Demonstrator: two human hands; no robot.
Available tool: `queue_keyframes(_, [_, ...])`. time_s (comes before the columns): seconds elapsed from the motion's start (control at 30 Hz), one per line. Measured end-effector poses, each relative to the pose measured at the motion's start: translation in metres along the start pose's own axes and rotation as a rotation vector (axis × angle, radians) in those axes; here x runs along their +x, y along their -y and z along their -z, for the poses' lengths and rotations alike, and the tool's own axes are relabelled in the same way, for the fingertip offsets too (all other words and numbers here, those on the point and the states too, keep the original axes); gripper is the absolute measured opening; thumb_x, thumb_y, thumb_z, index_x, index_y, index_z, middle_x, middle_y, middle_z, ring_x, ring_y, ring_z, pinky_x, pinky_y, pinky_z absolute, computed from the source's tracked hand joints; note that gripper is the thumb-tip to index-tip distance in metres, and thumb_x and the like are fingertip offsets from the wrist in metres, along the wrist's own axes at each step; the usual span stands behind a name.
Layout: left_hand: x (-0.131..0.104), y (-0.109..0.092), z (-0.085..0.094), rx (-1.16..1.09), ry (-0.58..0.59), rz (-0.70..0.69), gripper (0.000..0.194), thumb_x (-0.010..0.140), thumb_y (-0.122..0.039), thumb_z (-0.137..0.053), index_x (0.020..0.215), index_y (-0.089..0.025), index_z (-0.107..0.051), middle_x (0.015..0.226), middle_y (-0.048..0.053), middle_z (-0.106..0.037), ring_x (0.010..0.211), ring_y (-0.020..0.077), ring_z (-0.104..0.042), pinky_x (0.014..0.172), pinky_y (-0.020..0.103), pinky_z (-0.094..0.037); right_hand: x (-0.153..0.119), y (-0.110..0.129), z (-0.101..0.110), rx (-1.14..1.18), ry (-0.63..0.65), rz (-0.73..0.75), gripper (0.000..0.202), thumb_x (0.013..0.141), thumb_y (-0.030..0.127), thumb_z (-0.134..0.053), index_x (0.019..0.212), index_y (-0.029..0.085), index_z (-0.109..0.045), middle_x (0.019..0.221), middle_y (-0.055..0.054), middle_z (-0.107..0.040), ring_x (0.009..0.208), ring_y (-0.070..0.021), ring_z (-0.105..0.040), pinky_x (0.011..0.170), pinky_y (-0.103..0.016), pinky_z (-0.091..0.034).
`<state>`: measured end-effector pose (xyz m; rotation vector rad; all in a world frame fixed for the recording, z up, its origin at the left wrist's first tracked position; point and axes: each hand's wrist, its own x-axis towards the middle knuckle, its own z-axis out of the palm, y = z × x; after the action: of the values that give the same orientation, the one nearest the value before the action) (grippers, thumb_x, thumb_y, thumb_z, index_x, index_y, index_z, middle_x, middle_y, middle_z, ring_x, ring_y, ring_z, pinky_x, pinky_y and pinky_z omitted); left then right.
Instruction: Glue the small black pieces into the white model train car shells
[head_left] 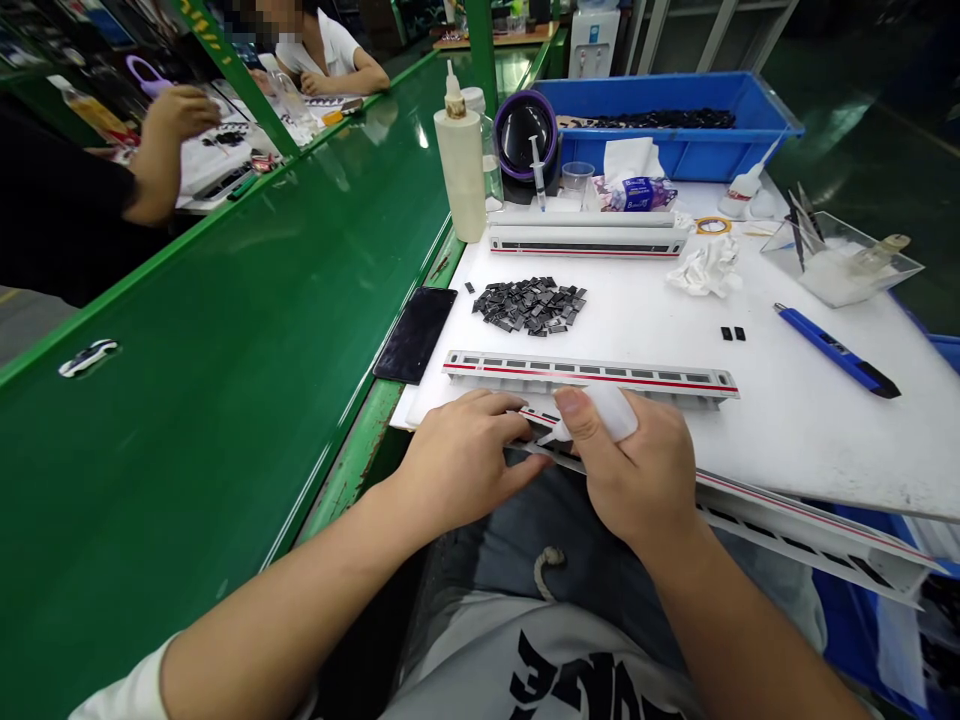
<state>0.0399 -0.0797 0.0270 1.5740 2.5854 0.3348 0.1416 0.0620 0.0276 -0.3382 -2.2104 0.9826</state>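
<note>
My left hand grips the near end of a long white model train car shell with a red stripe and window openings. The shell runs rightward beneath my right forearm, past the table's front edge. In my right hand is a small white squeeze bottle, its thin nozzle pointing down-left at the shell close to my left fingers. Just beyond my hands lies a second striped train car shell. Behind it is a heap of small black rectangular pieces.
More shells lie at the back. A large bottle, blue bin, tissue pack, crumpled tissue, blue cutter and clear tray surround the white work surface. A phone lies left. Other people sit across the green belt.
</note>
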Motion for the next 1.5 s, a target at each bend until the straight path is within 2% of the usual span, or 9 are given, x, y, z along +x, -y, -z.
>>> queue_keyframes(0.83, [0.0,0.0,0.001,-0.027,-0.012,0.001,0.026,0.088,-0.046,-0.059,0.099,-0.026,-0.073,0.112,0.0,-0.068,0.102,0.0235,-0.061,0.078,0.038,-0.053,0.003,0.001,0.004,0.01,0.019,0.015,0.042,0.093,0.032,-0.056,0.055,0.018,-0.045,0.048,0.004,-0.048,0.044,-0.0073,-0.04,0.049,-0.024,-0.031])
queue_keyframes(0.93, [0.0,0.0,0.001,-0.03,-0.014,0.001,0.025,0.088,-0.046,-0.06,0.096,-0.025,-0.072,0.114,0.0,-0.068,0.104,0.0236,-0.061,0.079,0.038,-0.053,0.001,0.002,0.003,0.037,0.036,-0.036,0.043,0.093,0.035,-0.056,0.054,0.018,-0.048,0.047,0.003,-0.05,0.044,-0.0081,-0.042,0.049,-0.025,-0.033])
queue_keyframes(1.03, [0.0,0.0,0.001,-0.018,-0.009,-0.004,0.026,0.087,-0.047,-0.061,0.089,-0.023,-0.071,0.117,0.002,-0.068,0.104,0.0248,-0.062,0.08,0.038,-0.054,0.0,0.004,0.008,0.22,-0.004,-0.2,0.041,0.09,0.042,-0.059,0.058,0.017,-0.059,0.048,0.001,-0.054,0.044,-0.0103,-0.047,0.045,-0.025,-0.034])
queue_keyframes(1.13, [0.0,0.002,0.002,-0.004,0.0,-0.02,0.027,0.088,-0.048,-0.059,0.087,-0.023,-0.07,0.121,0.002,-0.067,0.106,0.0263,-0.062,0.082,0.041,-0.054,0.004,0.0,0.032,0.566,-0.235,-0.387,0.035,0.087,0.048,-0.061,0.07,0.018,-0.069,0.055,-0.002,-0.061,0.043,-0.0114,-0.049,0.04,-0.025,-0.034])
queue_keyframes(1.2, [-0.001,0.004,0.001,0.004,0.006,-0.031,0.028,0.09,-0.049,-0.056,0.089,-0.024,-0.07,0.124,0.002,-0.066,0.108,0.027,-0.062,0.084,0.043,-0.055,0.011,-0.007,0.063,0.73,-0.409,-0.432,0.031,0.085,0.045,-0.06,0.072,0.02,-0.072,0.061,-0.004,-0.063,0.043,-0.0114,-0.047,0.038,-0.026,-0.034])
queue_keyframes(1.27, [-0.001,0.008,-0.001,0.018,0.0,-0.043,0.031,0.093,-0.05,-0.052,0.09,-0.025,-0.07,0.124,0.002,-0.066,0.109,0.0282,-0.062,0.085,0.045,-0.055,0.021,-0.02,0.102,0.772,-0.522,-0.454,0.022,0.08,0.038,-0.061,0.073,0.022,-0.074,0.067,-0.006,-0.065,0.049,-0.0132,-0.053,0.04,-0.028,-0.037])
queue_keyframes(1.33, [0.0,0.012,-0.004,0.024,-0.009,-0.059,0.035,0.094,-0.052,-0.047,0.089,-0.026,-0.071,0.124,0.003,-0.066,0.11,0.0294,-0.062,0.086,0.047,-0.055,0.032,-0.037,0.142,0.744,-0.547,-0.489,0.016,0.076,0.03,-0.062,0.079,0.024,-0.077,0.077,-0.01,-0.069,0.064,-0.0162,-0.062,0.046,-0.031,-0.043])
queue_keyframes(1.4, [0.001,0.016,-0.007,0.016,-0.008,-0.067,0.039,0.095,-0.055,-0.044,0.087,-0.028,-0.071,0.124,0.002,-0.066,0.11,0.0303,-0.063,0.085,0.047,-0.056,0.043,-0.059,0.175,0.727,-0.504,-0.508,0.021,0.074,0.027,-0.064,0.09,0.024,-0.077,0.094,-0.011,-0.07,0.08,-0.0177,-0.066,0.054,-0.03,-0.048])
queue_keyframes(1.5, [0.002,0.021,-0.01,0.002,-0.018,-0.053,0.043,0.094,-0.059,-0.042,0.085,-0.03,-0.072,0.123,0.001,-0.067,0.109,0.0314,-0.064,0.085,0.048,-0.057,0.06,-0.104,0.201,0.665,-0.412,-0.468,0.031,0.068,0.034,-0.072,0.099,0.027,-0.071,0.099,-0.005,-0.068,0.083,-0.0171,-0.065,0.068,-0.032,-0.053])
